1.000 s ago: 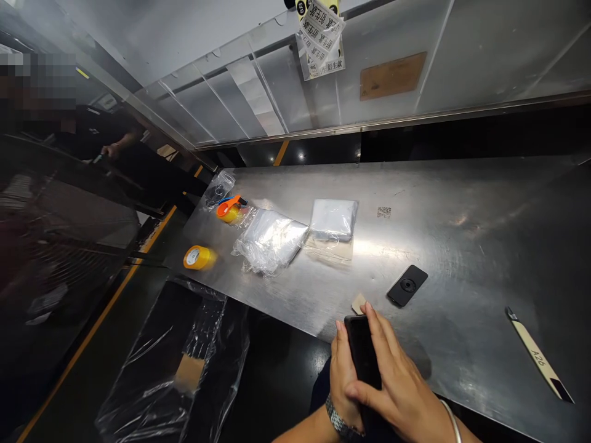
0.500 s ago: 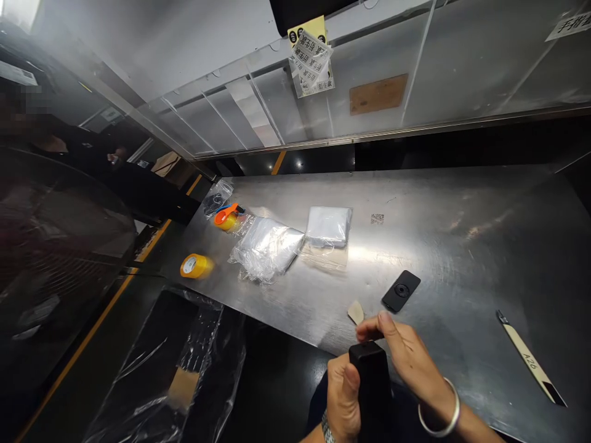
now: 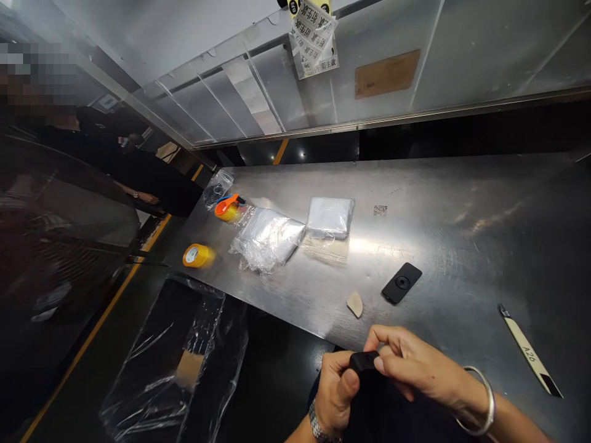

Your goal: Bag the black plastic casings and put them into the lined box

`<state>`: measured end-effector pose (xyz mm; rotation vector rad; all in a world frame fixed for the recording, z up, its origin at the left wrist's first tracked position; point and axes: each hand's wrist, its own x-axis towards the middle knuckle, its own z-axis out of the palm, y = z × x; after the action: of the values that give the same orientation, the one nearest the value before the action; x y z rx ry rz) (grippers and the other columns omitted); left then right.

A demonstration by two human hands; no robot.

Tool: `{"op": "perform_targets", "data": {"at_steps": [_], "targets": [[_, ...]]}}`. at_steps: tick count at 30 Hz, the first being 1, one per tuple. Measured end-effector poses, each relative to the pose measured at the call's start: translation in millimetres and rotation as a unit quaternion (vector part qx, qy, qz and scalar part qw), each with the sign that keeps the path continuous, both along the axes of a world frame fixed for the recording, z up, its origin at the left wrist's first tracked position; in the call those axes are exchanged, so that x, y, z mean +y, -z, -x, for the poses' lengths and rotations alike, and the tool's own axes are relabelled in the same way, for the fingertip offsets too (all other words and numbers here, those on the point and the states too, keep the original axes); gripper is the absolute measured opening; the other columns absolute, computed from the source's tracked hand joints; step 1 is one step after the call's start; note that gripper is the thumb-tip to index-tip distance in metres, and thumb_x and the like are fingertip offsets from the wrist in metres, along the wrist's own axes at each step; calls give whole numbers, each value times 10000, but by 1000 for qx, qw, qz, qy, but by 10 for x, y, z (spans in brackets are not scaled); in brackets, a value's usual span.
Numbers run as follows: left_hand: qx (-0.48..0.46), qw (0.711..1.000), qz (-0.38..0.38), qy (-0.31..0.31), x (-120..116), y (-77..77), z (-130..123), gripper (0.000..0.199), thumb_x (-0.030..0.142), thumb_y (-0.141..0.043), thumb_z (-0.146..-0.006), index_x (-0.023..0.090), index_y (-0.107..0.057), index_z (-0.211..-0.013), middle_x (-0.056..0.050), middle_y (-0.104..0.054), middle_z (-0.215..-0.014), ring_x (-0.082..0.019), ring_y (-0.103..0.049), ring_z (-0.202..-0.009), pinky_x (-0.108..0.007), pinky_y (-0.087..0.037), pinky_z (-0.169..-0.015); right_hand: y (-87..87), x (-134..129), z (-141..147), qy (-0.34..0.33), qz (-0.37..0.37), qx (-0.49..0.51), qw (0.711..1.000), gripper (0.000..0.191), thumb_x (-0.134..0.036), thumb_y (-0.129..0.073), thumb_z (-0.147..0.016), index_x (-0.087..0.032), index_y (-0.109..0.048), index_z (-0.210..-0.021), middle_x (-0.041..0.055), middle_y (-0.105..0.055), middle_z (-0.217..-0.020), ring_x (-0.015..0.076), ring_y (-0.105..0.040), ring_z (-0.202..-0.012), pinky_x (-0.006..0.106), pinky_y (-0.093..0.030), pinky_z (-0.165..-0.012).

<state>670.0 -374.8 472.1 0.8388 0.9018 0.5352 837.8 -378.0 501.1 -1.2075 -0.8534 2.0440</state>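
Observation:
My left hand (image 3: 336, 387) is wrapped round a black block-shaped object (image 3: 364, 363) at the lower middle, beyond the table's near edge. The thumb and fingers of my right hand (image 3: 406, 363) pinch the object's top end. Most of its lower part is lost against the dark background. Just above the hands on the metal table (image 3: 443, 320) lie a small beige piece (image 3: 355, 304) and a black phone-like item (image 3: 401, 283). A pale cutter-like tool marked A26 (image 3: 530, 354) rests at the right.
Clear plastic packages (image 3: 272, 237) and a stack of bags (image 3: 330, 218) lie mid-table. Yellow tape (image 3: 196, 255) and an orange-handled dispenser (image 3: 227, 208) are at the left. A plastic-wrapped dark bundle (image 3: 161, 363) stands below left. A person in dark clothing (image 3: 138, 163) is beyond.
My right hand has closed onto the top of the black object, where it was held apart beside it. The object sits lower, and the view has tipped slightly.

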Motion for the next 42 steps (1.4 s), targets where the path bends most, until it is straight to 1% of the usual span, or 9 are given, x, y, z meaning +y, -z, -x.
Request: {"op": "perform_targets", "data": {"at_steps": [4,7,11,14,19,25,30,33,42], "targets": [[-1,1000,-4,7,-2,-1,45,579,678,-522,-617,102,-551,-561,16,-324,-511,-76,-264,-491,-246,-214,-472,-25,41,18,-17,39,43,998,103,-250,-505,-743,-152,-495,-773,-95,-442,-377,31,-304,-339,164,-221,-407],[14,999,-32,12,32,-10,84,558,668,-530,-620,115,-519,-545,25,-298,-525,-77,-248,-508,-251,-190,-489,-68,88,43,-31,50,25,998,162,-291,-561,-722,-154,-487,-764,-115,-399,-406,26,-328,-343,160,-220,-401],[8,998,-58,22,106,17,141,567,688,-520,-608,129,-485,-519,18,-325,-546,-85,-266,-520,-259,-205,-502,-56,128,95,-45,60,17,997,101,-233,-519,-716,-151,-505,-772,-101,-427,-391,27,-292,-339,159,-198,-388],[15,996,-73,45,212,53,208,585,703,-504,-605,124,-523,-531,1,-370,-566,-103,-310,-537,-269,-239,-522,-6,163,173,-34,66,0,997,164,-307,-542,-729,-165,-489,-795,-111,-392,-415,30,-283,-341,159,-186,-364],[27,988,-119,97,560,88,451,603,718,-517,-578,120,-600,-578,-15,-412,-581,-123,-352,-552,-278,-287,-549,27,364,419,-12,55,-16,998,144,-260,-559,-705,-175,-475,-785,-116,-358,-454,31,-327,-375,160,-233,-390],[26,978,-154,136,1119,99,957,604,716,-536,-557,141,-685,-665,-57,-506,-629,-166,-429,-609,-309,-354,-628,-59,794,897,19,23,-36,999,199,-292,-597,-686,-179,-467,-785,-114,-322,-478,40,-304,-429,175,-221,-426],[-27,971,-118,208,1523,162,1374,679,726,-564,-489,154,-725,-816,-101,-594,-711,-208,-511,-663,-331,-388,-666,-87,1103,1234,-35,28,-29,999,138,-271,-566,-705,-176,-497,-779,-110,-354,-466,33,-313,-383,173,-221,-401],[-61,959,-80,264,1693,201,1545,705,734,-564,-473,139,-732,-812,-104,-603,-688,-210,-517,-646,-327,-390,-642,-116,1218,1388,-55,15,-37,998,133,-274,-579,-719,-160,-522,-760,-110,-345,-446,28,-292,-387,171,-202,-401],[-81,929,-12,361,1873,236,1697,718,770,-560,-414,132,-732,-698,-91,-618,-624,-222,-531,-606,-338,-402,-613,-231,1340,1671,-52,27,-42,997,120,-242,-626,-690,-144,-561,-715,-98,-419,-428,29,-376,-374,151,-278,-390]]}}
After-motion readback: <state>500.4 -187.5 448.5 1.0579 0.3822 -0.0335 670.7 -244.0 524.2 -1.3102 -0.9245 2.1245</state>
